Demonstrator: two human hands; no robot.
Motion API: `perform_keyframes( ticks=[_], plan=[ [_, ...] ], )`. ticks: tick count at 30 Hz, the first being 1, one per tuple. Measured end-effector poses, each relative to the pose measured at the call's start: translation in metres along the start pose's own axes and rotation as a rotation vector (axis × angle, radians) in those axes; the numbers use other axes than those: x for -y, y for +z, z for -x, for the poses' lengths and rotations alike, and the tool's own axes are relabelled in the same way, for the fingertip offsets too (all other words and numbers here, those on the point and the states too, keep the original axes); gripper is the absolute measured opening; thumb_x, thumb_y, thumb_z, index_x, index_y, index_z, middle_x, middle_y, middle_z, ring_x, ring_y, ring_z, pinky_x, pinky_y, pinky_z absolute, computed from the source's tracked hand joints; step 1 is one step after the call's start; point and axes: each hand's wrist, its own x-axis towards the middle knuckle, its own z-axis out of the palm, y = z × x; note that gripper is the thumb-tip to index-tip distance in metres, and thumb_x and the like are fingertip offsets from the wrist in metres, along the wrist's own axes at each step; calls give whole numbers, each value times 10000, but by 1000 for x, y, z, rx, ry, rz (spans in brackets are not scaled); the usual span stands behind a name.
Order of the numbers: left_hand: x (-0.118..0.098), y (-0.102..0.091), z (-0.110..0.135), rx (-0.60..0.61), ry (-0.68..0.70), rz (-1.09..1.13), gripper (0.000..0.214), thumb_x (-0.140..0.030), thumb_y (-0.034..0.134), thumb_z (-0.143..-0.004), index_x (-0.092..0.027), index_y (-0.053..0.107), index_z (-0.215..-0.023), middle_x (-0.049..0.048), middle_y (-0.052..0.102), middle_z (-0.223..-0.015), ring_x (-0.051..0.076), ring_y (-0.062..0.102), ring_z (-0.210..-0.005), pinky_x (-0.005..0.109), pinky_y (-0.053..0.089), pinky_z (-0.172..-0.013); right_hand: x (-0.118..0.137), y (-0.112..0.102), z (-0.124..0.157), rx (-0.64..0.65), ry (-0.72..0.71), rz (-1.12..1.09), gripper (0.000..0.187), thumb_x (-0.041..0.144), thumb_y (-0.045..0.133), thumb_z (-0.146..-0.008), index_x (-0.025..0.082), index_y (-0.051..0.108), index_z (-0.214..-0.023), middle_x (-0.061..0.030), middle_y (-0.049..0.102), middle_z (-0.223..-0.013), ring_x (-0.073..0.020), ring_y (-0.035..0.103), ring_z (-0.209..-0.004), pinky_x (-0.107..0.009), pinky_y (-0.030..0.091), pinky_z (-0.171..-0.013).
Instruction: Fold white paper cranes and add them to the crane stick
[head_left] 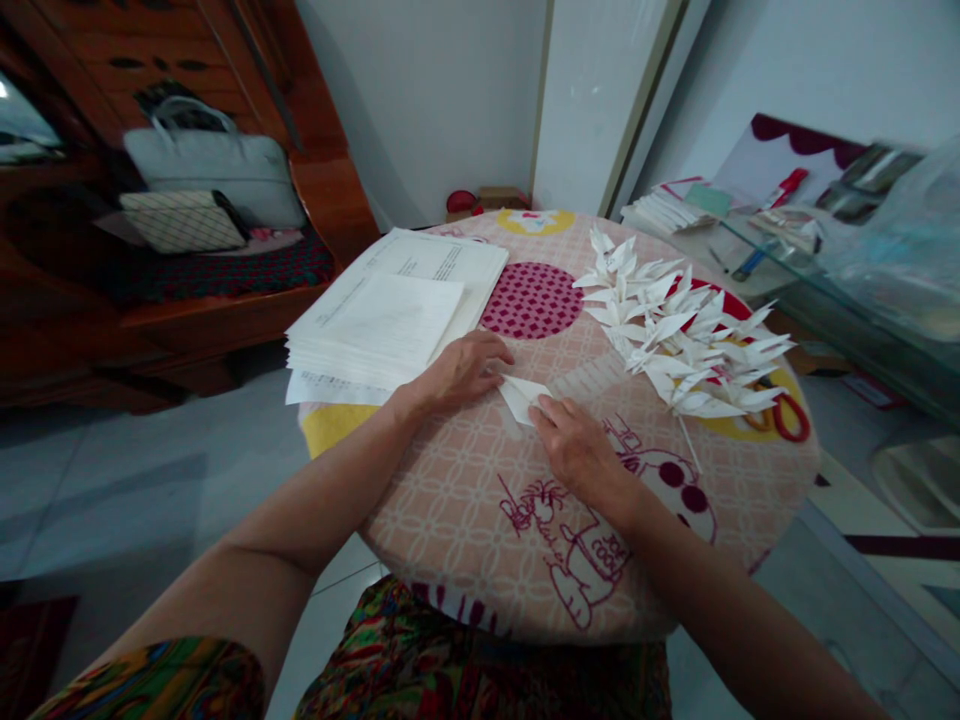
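A small folded piece of white paper (523,394) lies on the round table's pink patterned cloth (465,500). My left hand (459,370) rests curled on the paper's left end, fingers pressing it down. My right hand (576,450) presses its fingertips on the paper's right edge. A stack of white printed sheets (397,310) lies just left of my left hand. A pile of several folded white paper cranes (682,335) sits on the cloth to the right, apart from both hands.
A wooden bench (187,300) with a grey bag (217,165) and a quilted pouch (180,220) stands at the left. A glass-topped table (825,280) with books and pens is at the right. Grey floor tiles lie below.
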Motion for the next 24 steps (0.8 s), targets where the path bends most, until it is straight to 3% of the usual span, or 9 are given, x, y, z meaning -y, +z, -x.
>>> perform_keyframes(
  ticks=[3,8,15,19,24],
  plan=[
    [-8,8,2,-17,160,-101,248,-100,566,-860,-152,723,-1044,121,698,-1096,222,627,-1053,359,517,-935,0,0,0,0,-18,15,329,68,422,-961,85,632,-1214,-191,611,-1277,-277,529,-1046,-381,466,-903],
    [-23,19,14,80,255,-266,284,-132,533,-923,-137,682,-1165,135,708,-1138,235,647,-1055,381,547,-919,1,0,0,3,-25,3,339,59,417,-956,80,636,-1213,-204,634,-1209,-293,531,-1024,-413,478,-863],
    [-45,37,43,105,226,-340,430,-160,452,-978,-136,528,-1401,141,559,-1456,237,478,-1399,400,428,-1150,2,1,-1,5,-39,45,342,42,433,-940,39,651,-1203,-210,655,-1177,-288,543,-1010,-399,479,-859],
    [-48,42,46,107,155,-332,474,-324,457,-1011,-130,492,-1442,153,527,-1485,245,419,-1444,411,406,-1172,-1,3,-2,-32,-28,-30,301,81,424,-966,82,683,-1119,-175,675,-1100,-265,544,-977,-381,466,-865],
    [-48,41,47,140,105,-338,485,-349,458,-1015,-148,475,-1456,137,505,-1509,234,408,-1452,384,380,-1186,-5,2,-1,-79,16,-181,271,105,430,-971,130,695,-921,-129,685,-985,-244,548,-950,-361,457,-858]
  ],
)
